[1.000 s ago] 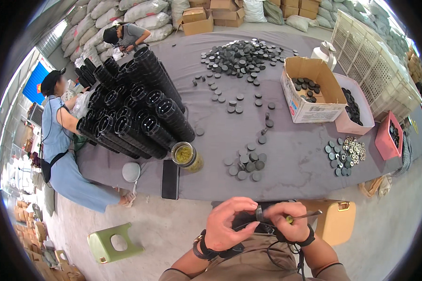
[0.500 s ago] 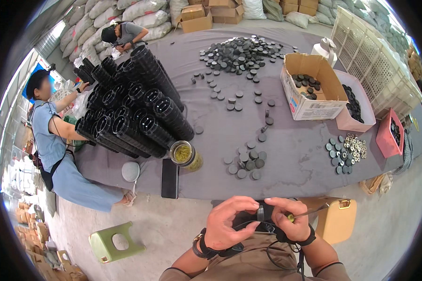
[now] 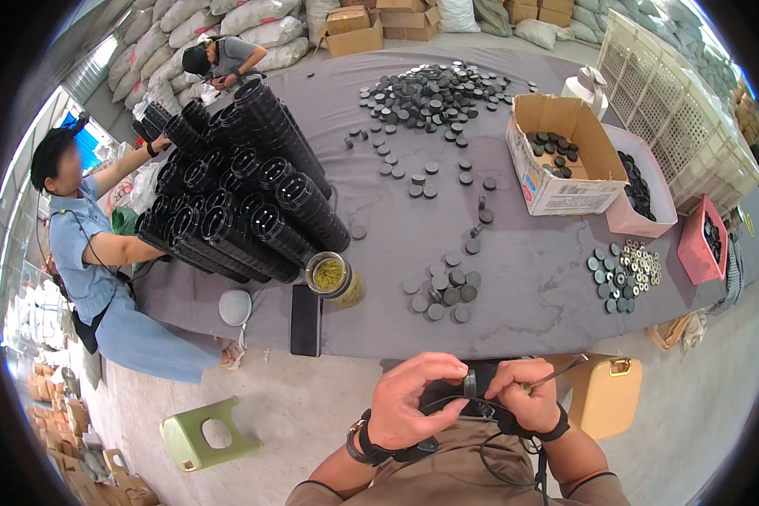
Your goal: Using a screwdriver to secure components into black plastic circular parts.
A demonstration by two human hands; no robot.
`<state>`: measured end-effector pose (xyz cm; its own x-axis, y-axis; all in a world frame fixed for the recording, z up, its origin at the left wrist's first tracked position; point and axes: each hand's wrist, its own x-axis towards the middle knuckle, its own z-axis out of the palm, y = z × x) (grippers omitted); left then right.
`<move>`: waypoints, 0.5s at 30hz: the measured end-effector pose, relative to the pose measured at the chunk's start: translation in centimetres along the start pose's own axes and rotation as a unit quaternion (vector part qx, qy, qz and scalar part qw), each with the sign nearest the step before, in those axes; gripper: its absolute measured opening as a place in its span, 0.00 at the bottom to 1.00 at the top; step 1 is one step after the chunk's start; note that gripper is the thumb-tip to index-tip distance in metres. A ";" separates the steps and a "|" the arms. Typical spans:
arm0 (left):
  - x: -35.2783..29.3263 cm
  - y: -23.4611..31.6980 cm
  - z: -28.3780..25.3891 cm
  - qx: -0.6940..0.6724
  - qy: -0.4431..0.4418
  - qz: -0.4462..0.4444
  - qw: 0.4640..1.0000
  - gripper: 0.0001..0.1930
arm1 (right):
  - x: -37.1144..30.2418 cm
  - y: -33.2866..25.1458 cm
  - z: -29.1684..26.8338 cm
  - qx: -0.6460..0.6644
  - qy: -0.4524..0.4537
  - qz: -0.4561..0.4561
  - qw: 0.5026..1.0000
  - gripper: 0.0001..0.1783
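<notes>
Close to my body, in front of the table edge, my left hand (image 3: 417, 403) pinches a small dark round cap (image 3: 470, 384), turned on its edge, between thumb and fingers. Just right of it, my right hand (image 3: 527, 396) is closed around a thin metal tool (image 3: 560, 371) with a yellow-green part at the grip; its shaft points up and to the right. The right fingertips are near the cap; whether they touch it I cannot tell. On the table ahead lies a small cluster of similar dark caps (image 3: 451, 293).
Left stand stacked black plastic trays (image 3: 253, 185), a glass jar (image 3: 336, 280) and a phone (image 3: 305, 320). A large cap heap (image 3: 438, 93) lies far back. Right are a cardboard box (image 3: 565, 198), pink bins (image 3: 641, 221) and pale rings (image 3: 641, 263). A co-worker (image 3: 101, 236) reaches to the stacks.
My right fingers have drawn back to the right and curled, and the tool has tilted slightly. My left hand stays put with the cap. The co-worker at left has leaned further left.
</notes>
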<state>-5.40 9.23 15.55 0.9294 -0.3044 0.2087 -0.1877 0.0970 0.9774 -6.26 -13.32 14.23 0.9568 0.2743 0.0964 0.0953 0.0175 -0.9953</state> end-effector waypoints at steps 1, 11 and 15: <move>0.0 0.0 0.0 0.000 0.000 0.002 1.000 0.24 | 0.0 0.0 0.0 0.004 0.002 0.002 1.000 0.14; 0.0 0.0 -0.1 0.009 -0.001 -0.010 1.000 0.24 | 0.2 -2.4 1.1 0.105 0.065 0.083 0.989 0.15; 0.0 -0.1 -0.1 0.003 -0.004 -0.004 1.000 0.24 | 0.0 -1.3 0.0 0.079 0.006 0.085 0.993 0.15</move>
<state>-5.38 9.30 15.50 0.9282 -0.3131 0.2009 -0.1823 0.0881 0.9793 -6.41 -13.39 15.52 0.9586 0.2749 -0.0748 -0.1122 0.1228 -0.9861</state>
